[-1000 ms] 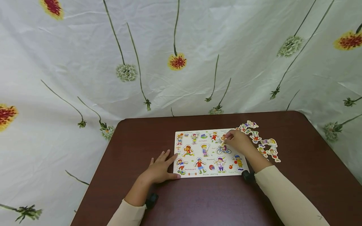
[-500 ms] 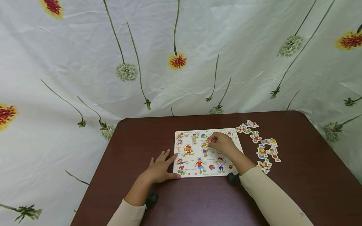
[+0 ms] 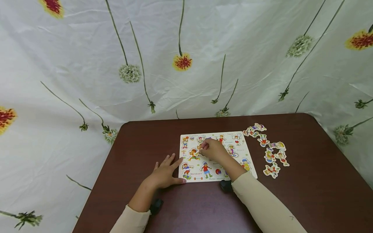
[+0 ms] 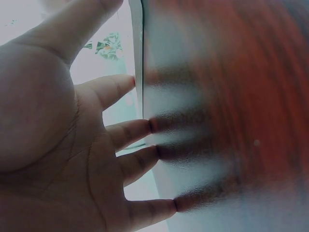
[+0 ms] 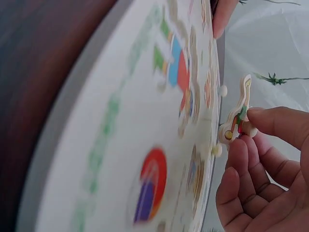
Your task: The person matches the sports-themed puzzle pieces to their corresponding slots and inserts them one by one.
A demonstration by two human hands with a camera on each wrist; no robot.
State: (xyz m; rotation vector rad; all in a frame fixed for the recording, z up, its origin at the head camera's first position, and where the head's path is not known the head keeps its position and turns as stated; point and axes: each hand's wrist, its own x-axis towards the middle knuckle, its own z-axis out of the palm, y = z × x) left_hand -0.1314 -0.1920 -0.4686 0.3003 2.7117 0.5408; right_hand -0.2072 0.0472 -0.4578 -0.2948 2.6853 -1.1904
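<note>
A white puzzle board (image 3: 198, 170) printed with sport figures lies on the table. My right hand (image 3: 215, 151) is over its upper left part and pinches a wooden puzzle piece (image 5: 237, 116) between thumb and fingers. That piece shows a child figure with a bit of green and stands tilted just above the board. Spread beside the board's left edge, my left hand (image 3: 163, 174) touches it with the thumb and forefinger. In the left wrist view the other fingertips (image 4: 164, 205) rest on the tabletop.
Several loose puzzle pieces (image 3: 269, 155) lie right of the board, one piece (image 3: 272, 170) nearest me. Small round knobs (image 5: 217, 150) stick up from pieces in the board. The dark brown table (image 3: 140, 142) ends at a flowered white cloth (image 3: 163, 64) behind.
My right hand has travelled left across the board with the puzzle piece, from the upper right figures to the upper left ones. My left hand has stayed at the left edge.
</note>
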